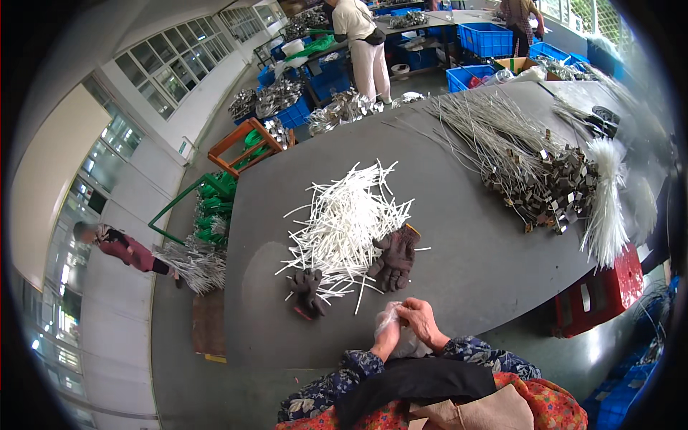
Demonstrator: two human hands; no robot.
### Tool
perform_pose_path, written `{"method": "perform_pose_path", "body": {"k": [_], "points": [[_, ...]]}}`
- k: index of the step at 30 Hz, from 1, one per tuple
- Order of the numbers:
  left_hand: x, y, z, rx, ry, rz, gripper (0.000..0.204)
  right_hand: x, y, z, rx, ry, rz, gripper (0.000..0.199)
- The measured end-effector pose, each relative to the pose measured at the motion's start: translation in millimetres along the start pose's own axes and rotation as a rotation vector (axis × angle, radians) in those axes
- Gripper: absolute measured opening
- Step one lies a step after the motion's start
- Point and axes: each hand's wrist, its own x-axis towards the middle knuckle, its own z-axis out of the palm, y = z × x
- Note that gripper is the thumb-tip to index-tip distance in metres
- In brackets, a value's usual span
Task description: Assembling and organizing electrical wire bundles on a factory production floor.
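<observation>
At the table's near edge, both my hands are together on a crumpled clear plastic bag (pixel 411 347). My right hand (pixel 423 322) is closed with its fingers pinching the plastic. Close beside it, my left hand (pixel 388 337) is closed too, its fingers partly covered by the film. Just beyond them lie two dark brown knitted gloves, one flat on the right (pixel 395 259) and one crumpled on the left (pixel 307 292). Both gloves touch a loose heap of thin white tubes (pixel 347 215) in the middle of the grey table (pixel 459 215).
Wires with metal clips (pixel 552 186) pile up at the table's right, beside a bundle of clear strands (pixel 608 193). A red crate (pixel 602 294) stands below the right edge. On the left is a wooden stool (pixel 244 147). People work farther off, near blue crates (pixel 486 39).
</observation>
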Motion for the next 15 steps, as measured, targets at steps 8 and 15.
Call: {"method": "perform_pose_path", "body": {"k": [8, 15], "points": [[5.7, -12.4, -10.0, 0.141, 0.255, 0.253, 0.021, -12.7, -34.0, -12.0, 0.232, -0.203, 0.268, 0.018], [-8.3, -20.9, -6.3, 0.641, 0.053, 0.214, 0.018, 14.4, 36.5, -5.1, -0.011, -0.028, 0.046, 0.021]]}}
